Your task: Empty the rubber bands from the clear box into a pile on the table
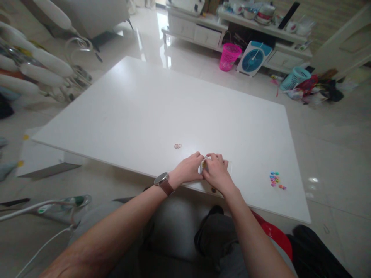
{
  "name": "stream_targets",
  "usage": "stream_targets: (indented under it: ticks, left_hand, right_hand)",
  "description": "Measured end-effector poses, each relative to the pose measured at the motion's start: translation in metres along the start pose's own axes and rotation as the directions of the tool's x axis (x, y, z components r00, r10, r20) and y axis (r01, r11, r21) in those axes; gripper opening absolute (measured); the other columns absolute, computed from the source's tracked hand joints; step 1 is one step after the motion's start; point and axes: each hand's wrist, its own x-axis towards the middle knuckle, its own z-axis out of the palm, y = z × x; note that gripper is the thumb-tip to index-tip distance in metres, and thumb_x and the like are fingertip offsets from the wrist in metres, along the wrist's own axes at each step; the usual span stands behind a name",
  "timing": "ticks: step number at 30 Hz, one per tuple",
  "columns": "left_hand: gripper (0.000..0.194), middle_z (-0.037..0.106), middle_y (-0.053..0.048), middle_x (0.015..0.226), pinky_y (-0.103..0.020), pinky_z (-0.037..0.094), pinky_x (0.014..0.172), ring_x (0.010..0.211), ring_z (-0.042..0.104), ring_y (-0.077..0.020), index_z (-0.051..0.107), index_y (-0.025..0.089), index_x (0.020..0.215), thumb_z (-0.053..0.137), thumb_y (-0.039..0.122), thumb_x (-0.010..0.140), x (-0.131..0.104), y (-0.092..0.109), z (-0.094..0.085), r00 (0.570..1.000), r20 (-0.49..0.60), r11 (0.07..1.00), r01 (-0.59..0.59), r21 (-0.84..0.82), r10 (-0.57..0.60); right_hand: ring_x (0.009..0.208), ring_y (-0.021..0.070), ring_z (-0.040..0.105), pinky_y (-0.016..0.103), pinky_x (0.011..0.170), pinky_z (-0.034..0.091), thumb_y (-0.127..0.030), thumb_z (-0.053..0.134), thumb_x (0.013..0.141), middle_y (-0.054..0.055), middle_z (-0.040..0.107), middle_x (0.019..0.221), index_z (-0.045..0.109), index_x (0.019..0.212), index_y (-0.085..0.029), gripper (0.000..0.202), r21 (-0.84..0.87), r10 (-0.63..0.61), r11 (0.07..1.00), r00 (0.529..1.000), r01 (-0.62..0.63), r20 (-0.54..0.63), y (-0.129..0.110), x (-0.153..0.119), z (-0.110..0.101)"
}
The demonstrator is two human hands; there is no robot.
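My left hand (189, 168) and my right hand (217, 172) meet near the front edge of a white table (162, 112). Both pinch a small pale object (203, 165) with a bit of yellow on it; the fingers hide most of it, so I cannot tell what it is. A brown-strapped watch (164, 182) is on my left wrist. A few thin rubber bands (177, 146) lie on the table just beyond my left hand. A small heap of several colourful little pieces (276, 180) lies to the right of my right hand.
A pink basket (229, 56), a blue-and-white fan (254, 58) and a teal basket (295, 77) stand on the floor past the table, before a low white cabinet (203, 33). A red stool (275, 235) is by my right knee. White chair parts (37, 65) stand at left.
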Motion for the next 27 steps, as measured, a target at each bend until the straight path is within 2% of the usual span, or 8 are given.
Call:
stream_targets:
  ticks: [11, 16, 22, 27]
  left_hand:
    - [0.034, 0.058, -0.009, 0.106, -0.037, 0.053, 0.085, 0.097, 0.060, -0.0250, 0.056, 0.016, 0.103, 0.073, 0.027, 0.076, 0.000, -0.001, 0.002, 1.000, -0.003, 1.000, -0.014, -0.009, 0.014]
    - [0.033, 0.058, -0.009, 0.106, -0.038, 0.053, 0.084, 0.096, 0.060, -0.0244, 0.056, 0.017, 0.102, 0.073, 0.030, 0.077, 0.000, -0.002, 0.003, 1.000, -0.006, 1.000, -0.020, -0.013, 0.020]
    - [0.038, 0.058, -0.009, 0.108, -0.037, 0.053, 0.085, 0.099, 0.060, -0.0245, 0.056, 0.018, 0.104, 0.076, 0.033, 0.076, -0.001, -0.002, 0.001, 1.000, 0.005, 1.000, -0.015, -0.003, 0.015]
    - [0.036, 0.058, -0.009, 0.109, -0.036, 0.053, 0.084, 0.098, 0.060, -0.0243, 0.056, 0.017, 0.106, 0.074, 0.030, 0.077, -0.001, -0.002, 0.000, 1.000, 0.015, 1.000, -0.004, -0.003, 0.004]
  right_hand:
    - [0.125, 0.0318, 0.043, 0.048, 0.094, 0.040, -0.023, 0.043, 0.098, 0.015, 0.056, 0.140, 0.069, 0.109, -0.017, 0.029, -0.001, 0.009, 1.000, 1.000, -0.009, -0.017, 0.001, -0.001, 0.000]
    - [0.125, 0.0319, 0.044, 0.048, 0.093, 0.040, -0.021, 0.049, 0.092, 0.014, 0.057, 0.140, 0.071, 0.108, -0.018, 0.027, 0.043, 0.024, 0.999, 1.000, -0.024, -0.011, 0.005, 0.000, 0.003]
    - [0.121, 0.0295, 0.045, 0.045, 0.092, 0.039, -0.015, 0.051, 0.086, 0.011, 0.061, 0.133, 0.072, 0.100, -0.019, 0.026, 0.048, -0.013, 0.999, 0.995, 0.018, -0.100, 0.008, -0.001, -0.005]
    - [0.121, 0.0294, 0.044, 0.045, 0.092, 0.039, -0.013, 0.053, 0.084, 0.011, 0.058, 0.133, 0.072, 0.100, -0.020, 0.026, 0.008, -0.069, 0.998, 0.998, 0.069, -0.007, 0.006, -0.003, -0.007]
